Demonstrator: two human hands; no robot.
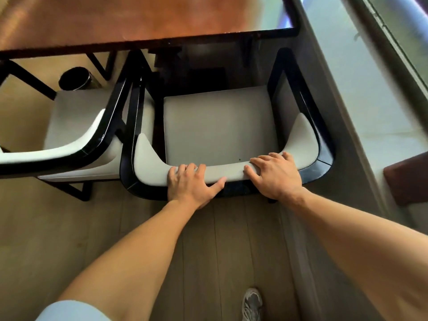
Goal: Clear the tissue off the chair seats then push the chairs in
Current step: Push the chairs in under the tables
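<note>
Both hands were on the curved top rail of the nearer armchair (220, 126). The left hand (190, 184) lay over the padded backrest (227, 173), fingers (185, 169) curled over the inner edge and thumb spread along the rear face. The right hand (275, 176) sat just beside it, palm on the rail, fingers (271, 157) splayed and hooked over the front. Neither hand held anything loose.

The grey seat cushion (220, 126) was bare; no tissue was visible on it. One tiny dark speck near its rear edge, too small to identify. The neighbouring chair (76, 126) on the left showed part of its seat, also with no tissue in sight, though much of it was hidden. The front of the nearer seat lay close to the wooden surface (139, 22), not clearly under it.

Judgement: clearing looked done for this chair; step in hand was the push-in. To do it well: push evenly with both hands so the chair tracks straight; watch the black armrest (129, 107), which was nearly touching the neighbour's frame; slide low and slow on the plank floor (208, 251); stop before the arms meet the surface edge. A small black bin (74, 78) stood under the surface, left of this chair's path.
</note>
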